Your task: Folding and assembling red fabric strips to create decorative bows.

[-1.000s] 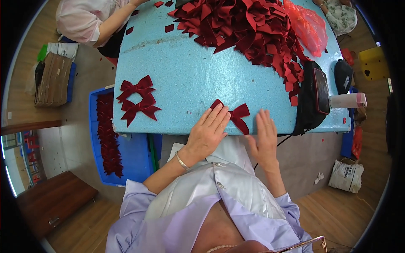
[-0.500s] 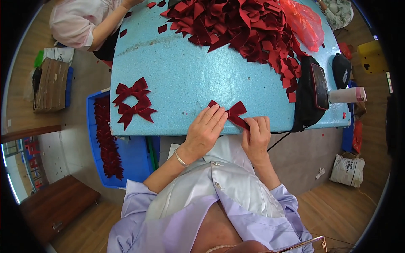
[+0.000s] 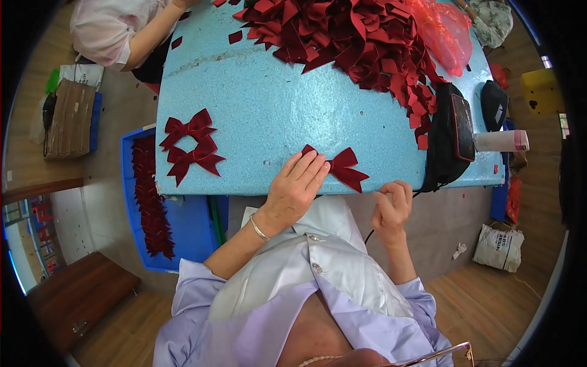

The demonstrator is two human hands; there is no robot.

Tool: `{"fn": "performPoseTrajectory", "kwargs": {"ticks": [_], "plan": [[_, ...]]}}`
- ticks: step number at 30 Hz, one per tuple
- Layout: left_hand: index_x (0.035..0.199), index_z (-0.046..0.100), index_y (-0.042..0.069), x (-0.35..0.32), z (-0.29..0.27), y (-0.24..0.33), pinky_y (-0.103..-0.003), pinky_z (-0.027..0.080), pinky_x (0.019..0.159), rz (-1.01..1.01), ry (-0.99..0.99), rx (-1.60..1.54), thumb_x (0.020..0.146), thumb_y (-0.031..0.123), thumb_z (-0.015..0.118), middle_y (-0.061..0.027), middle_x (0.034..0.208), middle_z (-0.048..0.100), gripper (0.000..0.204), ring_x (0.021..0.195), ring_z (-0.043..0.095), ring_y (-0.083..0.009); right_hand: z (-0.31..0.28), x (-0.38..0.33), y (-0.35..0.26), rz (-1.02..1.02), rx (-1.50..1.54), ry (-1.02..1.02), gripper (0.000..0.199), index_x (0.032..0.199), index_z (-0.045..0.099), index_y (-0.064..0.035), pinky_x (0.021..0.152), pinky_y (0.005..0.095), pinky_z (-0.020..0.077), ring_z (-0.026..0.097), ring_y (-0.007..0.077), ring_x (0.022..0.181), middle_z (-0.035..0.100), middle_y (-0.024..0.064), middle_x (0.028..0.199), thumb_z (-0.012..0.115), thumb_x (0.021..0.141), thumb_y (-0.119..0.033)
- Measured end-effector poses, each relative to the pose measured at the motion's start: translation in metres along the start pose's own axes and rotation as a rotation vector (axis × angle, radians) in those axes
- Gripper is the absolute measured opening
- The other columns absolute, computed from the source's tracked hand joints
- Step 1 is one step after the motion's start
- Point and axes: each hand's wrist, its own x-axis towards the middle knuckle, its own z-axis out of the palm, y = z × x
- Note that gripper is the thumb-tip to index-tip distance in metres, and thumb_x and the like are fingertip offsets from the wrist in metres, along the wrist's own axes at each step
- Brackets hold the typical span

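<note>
1. Bow: dark red ribbon, two loops, notched tails, flat on the blue table.
2. My left hand: grip flat, fingers spread over the bow's left loop.
3. My right hand: just right of the bow, off the table edge, grip loosely curled, holding nothing I can see.

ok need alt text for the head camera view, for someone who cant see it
Seen from above, a person's left hand lies flat on a dark red ribbon bow at the near edge of a light blue table, while the right hand hovers just off the edge. Two finished bows lie to the left, a heap of red ribbon pieces beyond.
</note>
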Motion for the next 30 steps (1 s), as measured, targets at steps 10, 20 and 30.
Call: {"fn": "performPoseTrajectory", "kwargs": {"ticks": [10,20,30], "plan": [[0.118,0.062,-0.003,-0.017,-0.025,-0.001,-0.044,0.044,0.099,-0.173,0.091,-0.057,0.080,0.005,0.064,-0.0163,0.123,0.060,0.038,0.116,0.055,-0.0327,0.000,0.005,-0.006,-0.024,0.107,-0.075,0.029,0.088,0.067,0.0023,0.078,0.0415,0.0495,0.062,0.0346,0.092,0.068,0.0154,0.098,0.055,0.062,0.009],[0.119,0.061,0.000,-0.012,-0.029,0.004,-0.043,0.045,0.084,-0.192,0.095,-0.189,0.077,0.003,0.070,-0.0145,0.115,0.061,0.043,0.100,0.057,-0.0324,0.002,0.021,-0.009,0.131,0.277,0.036,0.032,0.092,0.067,0.0034,0.078,0.0369,0.0514,0.062,0.0310,0.091,0.068,0.0133,0.095,0.052,0.066,0.015],[0.102,0.059,0.001,0.007,0.003,0.020,-0.041,0.044,0.074,-0.345,-0.021,-0.217,0.075,0.004,0.072,-0.0100,0.091,0.058,0.030,0.081,0.055,-0.0295,0.010,0.020,-0.009,0.311,0.383,0.094,0.028,0.095,0.066,0.0027,0.078,0.0325,0.0502,0.062,0.0272,0.090,0.068,0.0124,0.093,0.051,0.076,0.016]]}}
